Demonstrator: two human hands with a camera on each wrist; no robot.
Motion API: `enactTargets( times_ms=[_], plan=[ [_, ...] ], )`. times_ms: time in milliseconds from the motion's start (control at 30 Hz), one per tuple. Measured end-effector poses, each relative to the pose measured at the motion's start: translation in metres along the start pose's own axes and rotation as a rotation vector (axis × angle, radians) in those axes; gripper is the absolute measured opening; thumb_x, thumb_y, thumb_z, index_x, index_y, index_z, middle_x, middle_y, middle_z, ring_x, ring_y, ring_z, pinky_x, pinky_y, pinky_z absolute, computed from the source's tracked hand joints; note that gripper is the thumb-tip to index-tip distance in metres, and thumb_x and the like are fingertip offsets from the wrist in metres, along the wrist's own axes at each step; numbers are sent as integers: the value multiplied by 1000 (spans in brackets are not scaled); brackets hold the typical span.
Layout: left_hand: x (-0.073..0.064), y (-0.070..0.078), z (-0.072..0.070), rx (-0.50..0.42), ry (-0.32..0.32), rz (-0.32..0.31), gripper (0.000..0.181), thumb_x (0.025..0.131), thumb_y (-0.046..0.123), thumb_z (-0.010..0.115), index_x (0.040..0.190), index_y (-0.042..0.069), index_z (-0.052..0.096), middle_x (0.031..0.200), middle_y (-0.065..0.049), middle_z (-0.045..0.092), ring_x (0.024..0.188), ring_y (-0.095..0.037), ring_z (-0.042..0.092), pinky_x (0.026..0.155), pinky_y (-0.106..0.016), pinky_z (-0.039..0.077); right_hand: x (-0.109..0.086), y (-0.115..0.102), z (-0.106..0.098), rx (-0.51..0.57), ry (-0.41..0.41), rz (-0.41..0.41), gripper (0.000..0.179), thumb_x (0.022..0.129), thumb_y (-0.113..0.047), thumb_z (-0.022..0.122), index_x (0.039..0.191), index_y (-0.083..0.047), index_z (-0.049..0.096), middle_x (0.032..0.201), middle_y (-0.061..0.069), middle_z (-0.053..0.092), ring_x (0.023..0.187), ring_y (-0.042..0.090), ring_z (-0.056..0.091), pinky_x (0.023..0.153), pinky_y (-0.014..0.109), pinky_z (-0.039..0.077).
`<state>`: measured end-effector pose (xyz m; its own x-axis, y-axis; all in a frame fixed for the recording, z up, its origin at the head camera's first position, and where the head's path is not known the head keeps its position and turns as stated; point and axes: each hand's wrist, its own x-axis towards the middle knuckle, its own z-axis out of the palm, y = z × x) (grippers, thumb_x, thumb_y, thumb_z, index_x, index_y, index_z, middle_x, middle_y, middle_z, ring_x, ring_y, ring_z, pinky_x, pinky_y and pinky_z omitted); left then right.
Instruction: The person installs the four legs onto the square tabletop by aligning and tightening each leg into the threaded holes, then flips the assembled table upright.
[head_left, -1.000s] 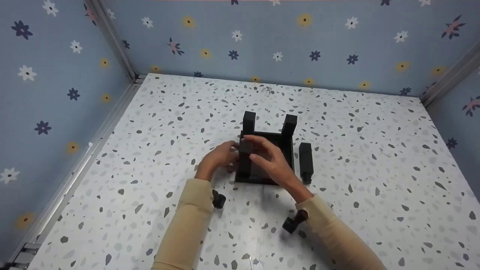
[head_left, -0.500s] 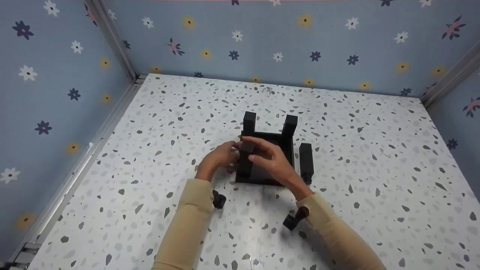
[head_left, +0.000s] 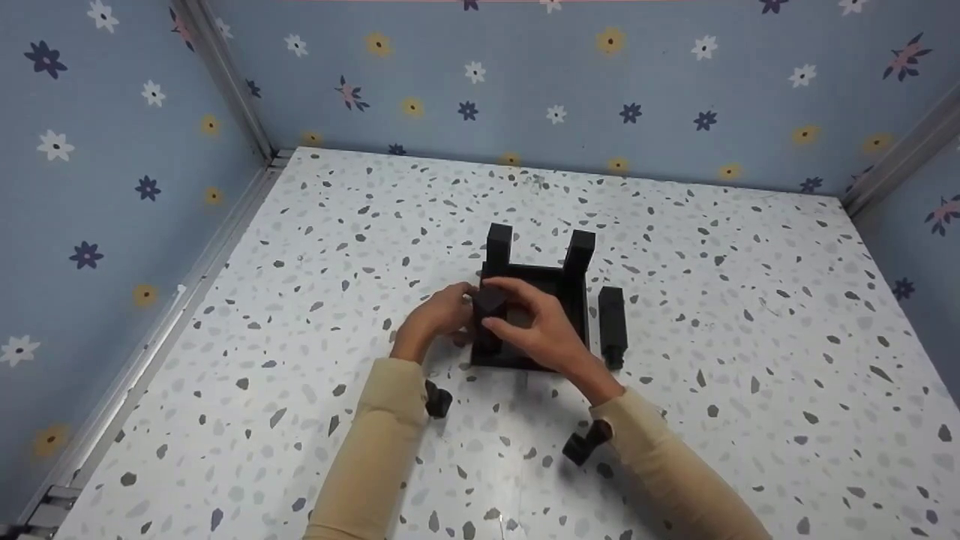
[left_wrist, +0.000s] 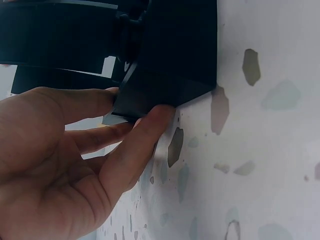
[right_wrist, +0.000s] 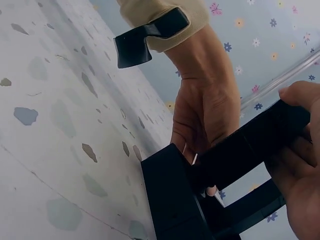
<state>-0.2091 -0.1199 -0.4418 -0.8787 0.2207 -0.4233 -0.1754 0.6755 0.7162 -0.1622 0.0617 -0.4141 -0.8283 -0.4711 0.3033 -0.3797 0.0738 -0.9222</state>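
Observation:
A black square tabletop (head_left: 525, 365) lies underside up on the table, like a shallow tray with legs rising from its corners. My left hand (head_left: 441, 309) holds its left side; in the left wrist view the fingertips and thumb of that left hand (left_wrist: 65, 155) grip the edge of the tabletop (left_wrist: 175, 55). With thumb and fingers my right hand (head_left: 549, 330) pinches the top of the near-left leg (head_left: 490, 304). The right wrist view shows this leg (right_wrist: 250, 147) standing at the corner, a narrow neck visible at its base.
Two more legs (head_left: 499, 244) stand upright at the far corners. One loose black leg (head_left: 613, 322) lies right of the tabletop, its narrow end towards me. Flowered panels (head_left: 555, 82) enclose the speckled white table (head_left: 750, 315) at the back and sides.
The near-left leg has turned about its length, so a corner of its top now points towards me. My right fingers and thumb closed in on it and turned; my left hand stayed put.

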Motion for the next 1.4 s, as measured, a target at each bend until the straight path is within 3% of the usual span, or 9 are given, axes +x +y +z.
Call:
enactTargets(
  times_ms=[200,433,767,933,1067,1267,1400],
  plan=[
    [-3,0,1,-33,-1,-14,44,92,15,51,135,9,48,114,-13,64,102,-24,60,94,-38,44,1,20,1,-61,66,-33,42,80,-7,76,118,-2,58,111,14,65,101,21,64,86,30,54],
    [-3,1,1,-44,-6,-41,45,95,23,51,139,13,46,115,-11,63,102,-23,60,96,-40,42,1,21,2,-90,130,-43,40,77,-15,80,109,-4,60,105,10,66,97,19,65,85,34,55],
    [-1,1,1,-35,-11,-22,45,96,26,53,138,10,46,116,-12,64,98,-23,62,91,-38,47,1,23,7,-78,219,-18,45,74,-10,81,106,0,53,100,12,63,91,20,63,81,36,55],
    [-1,1,1,-56,-21,-24,45,97,25,52,138,9,45,114,-13,64,95,-23,64,84,-35,50,-1,24,7,-71,224,-21,45,75,-17,81,106,-3,51,100,9,61,92,17,62,81,31,54],
    [-1,1,1,-57,-24,-36,46,97,26,52,139,10,44,114,-12,65,98,-23,64,88,-37,49,-2,24,8,-65,229,-25,44,76,-20,81,106,-5,52,101,8,61,93,17,62,82,31,54],
    [-2,1,1,-23,-6,-25,47,96,27,53,139,10,45,116,-12,64,103,-24,61,98,-41,42,-4,19,12,-71,231,-12,42,79,-14,78,111,-3,53,107,10,60,97,16,60,84,33,52],
    [-2,1,0,-11,-2,-20,46,96,26,53,138,10,46,116,-12,63,102,-24,60,97,-40,43,-7,2,13,-100,189,-25,39,84,-9,72,117,1,55,112,14,62,100,18,61,85,37,51]
  ],
)
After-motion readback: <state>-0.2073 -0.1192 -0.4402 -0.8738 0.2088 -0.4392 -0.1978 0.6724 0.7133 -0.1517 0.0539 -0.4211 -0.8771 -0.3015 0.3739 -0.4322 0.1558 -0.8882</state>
